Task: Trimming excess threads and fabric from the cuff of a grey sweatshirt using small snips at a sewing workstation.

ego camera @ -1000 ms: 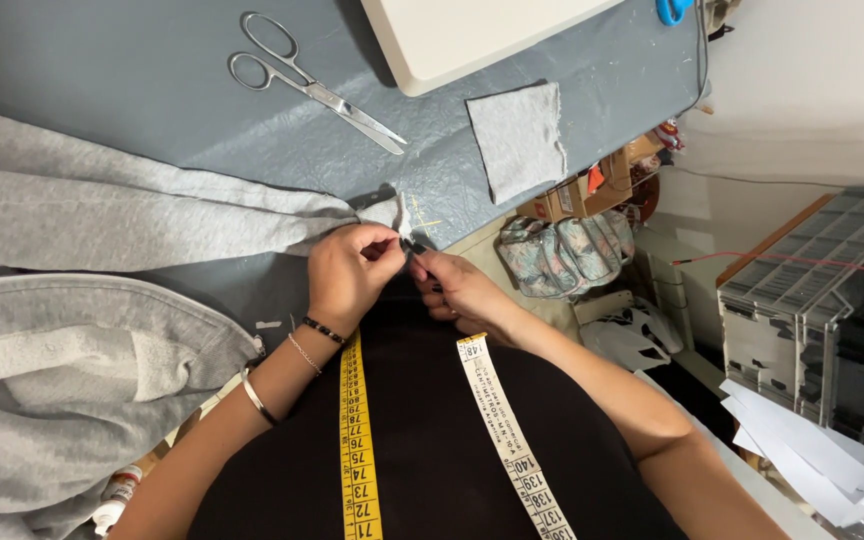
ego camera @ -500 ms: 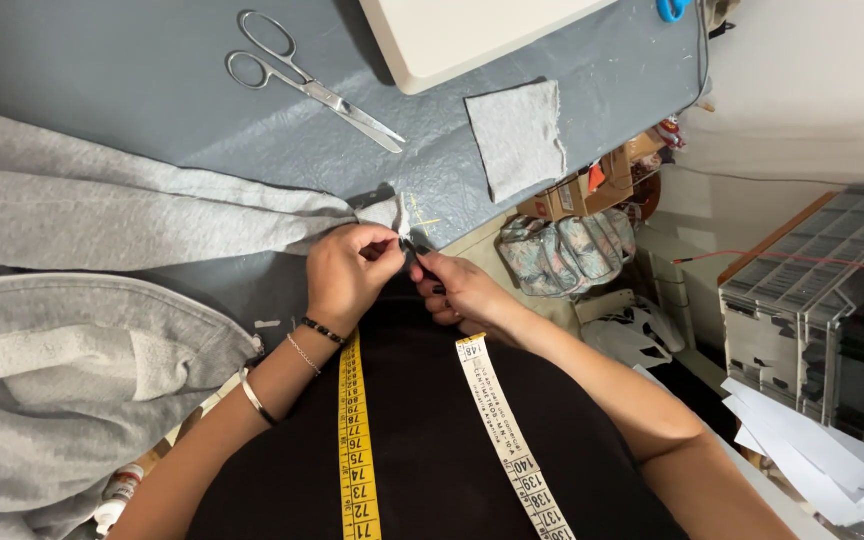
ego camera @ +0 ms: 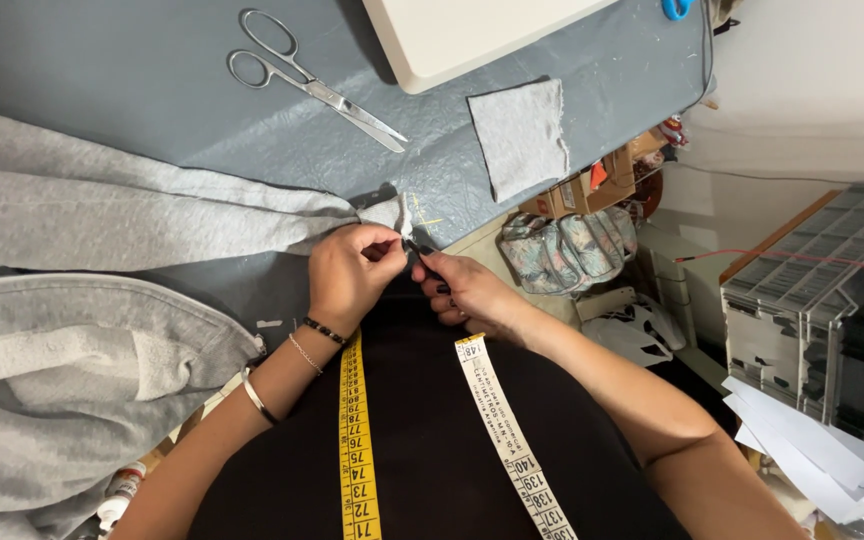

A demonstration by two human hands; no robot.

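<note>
Both hands meet at the table's (ego camera: 102, 80) near edge: the left hand (ego camera: 347, 280) pinches the tip of the grey sweatshirt (ego camera: 132, 220), the right hand (ego camera: 467, 295) closed around a small dark tool (ego camera: 420, 250), apparently picking at a seam. Scissors (ego camera: 307, 75) lie beyond.

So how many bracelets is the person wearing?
3, all on the left arm: a black beaded bracelet at the wrist, a thin chain bracelet below it, and a silver bangle farther up. The right wrist looks bare.
</note>
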